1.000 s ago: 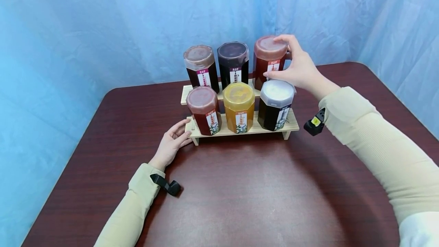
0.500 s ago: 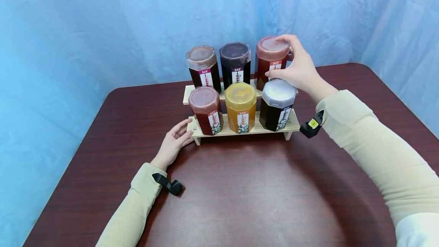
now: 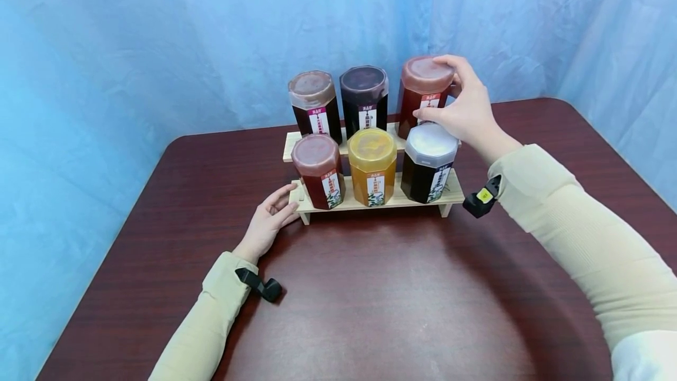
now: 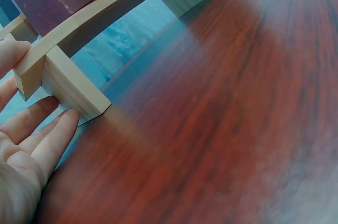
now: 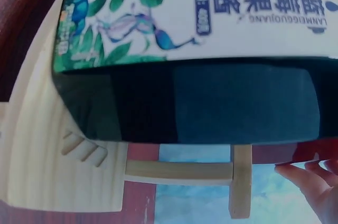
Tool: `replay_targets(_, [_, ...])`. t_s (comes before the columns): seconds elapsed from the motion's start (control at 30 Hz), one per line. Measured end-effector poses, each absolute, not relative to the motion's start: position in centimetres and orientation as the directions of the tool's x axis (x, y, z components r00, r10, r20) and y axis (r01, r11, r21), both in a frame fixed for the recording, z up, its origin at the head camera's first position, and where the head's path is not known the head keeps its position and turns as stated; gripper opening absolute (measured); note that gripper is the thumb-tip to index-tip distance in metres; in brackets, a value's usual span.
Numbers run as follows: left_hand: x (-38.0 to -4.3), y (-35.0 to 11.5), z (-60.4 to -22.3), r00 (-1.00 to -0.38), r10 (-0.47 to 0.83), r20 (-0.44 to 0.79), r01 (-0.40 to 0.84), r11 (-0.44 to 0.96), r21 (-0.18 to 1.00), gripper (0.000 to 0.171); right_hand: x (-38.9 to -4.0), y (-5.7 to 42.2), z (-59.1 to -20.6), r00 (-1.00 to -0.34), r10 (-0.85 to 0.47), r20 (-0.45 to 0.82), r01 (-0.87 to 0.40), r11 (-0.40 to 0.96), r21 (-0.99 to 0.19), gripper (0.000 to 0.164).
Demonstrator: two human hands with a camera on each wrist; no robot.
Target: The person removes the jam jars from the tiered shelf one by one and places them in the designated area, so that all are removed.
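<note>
A two-tier wooden rack (image 3: 383,199) bears several octagonal jam jars. My right hand (image 3: 468,109) grips a dark red jam jar (image 3: 410,104) at the right end of the back tier, fingers at its lid and thumb at its front. In the right wrist view, a dark blueberry jam jar (image 5: 211,102) fills the foreground and my right fingers (image 5: 303,176) show at the lower right against the red jar. My left hand (image 3: 265,224) holds the left end of the front tier; in the left wrist view, the thumb touches the board (image 4: 58,36) and fingers reach the leg below.
Left of the red jar on the back tier stand a dark purple jar (image 3: 365,96) and a brownish-lidded jar (image 3: 314,99). A red jar (image 3: 317,166), a yellow jar (image 3: 372,163) and the blueberry jar share the front tier. Blue curtains (image 3: 238,46) hang behind the brown table (image 3: 370,298).
The right hand has shifted the back red jar slightly to the right, widening its gap from the purple jar. The left hand stays at the rack's end. The head view has shifted slightly.
</note>
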State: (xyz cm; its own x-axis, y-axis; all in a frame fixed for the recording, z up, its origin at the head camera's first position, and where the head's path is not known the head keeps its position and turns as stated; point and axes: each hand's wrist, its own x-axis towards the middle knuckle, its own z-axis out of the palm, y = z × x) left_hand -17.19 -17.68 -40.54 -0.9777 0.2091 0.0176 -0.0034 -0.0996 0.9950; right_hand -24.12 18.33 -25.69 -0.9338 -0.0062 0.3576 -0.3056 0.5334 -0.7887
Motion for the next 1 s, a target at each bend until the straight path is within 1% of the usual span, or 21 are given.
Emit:
replay_targets(0.27, [-17.2, -17.7, -40.5, -0.977, 0.212, 0.014, -0.006, -0.092, 0.996, 0.05, -24.4, 19.6, -26.3, -0.907, 0.084, 0.413, -0.335, 0.453, -0.826, 0.079])
replay_targets(0.5, [-17.2, -17.8, -40.7, -0.975, 0.219, 0.018, -0.003, -0.095, 0.996, 0.05, -24.0, 21.1, -26.7, -0.875, 0.151, 0.459, -0.351, 0.453, -0.819, 0.078])
replay_targets(0.77, [-17.2, -17.7, -40.7, -0.975, 0.222, 0.026, 0.005, -0.095, 0.996, 0.051, -23.3, 22.8, -26.8, -0.851, 0.147, 0.503, -0.39, 0.465, -0.795, 0.077])
replay_targets(1.0, [-17.2, -17.8, -40.7, -0.975, 0.222, 0.029, 0.007, -0.098, 0.995, 0.051, -22.7, 24.5, -26.9, -0.861, 0.144, 0.488, -0.367, 0.49, -0.791, 0.078])
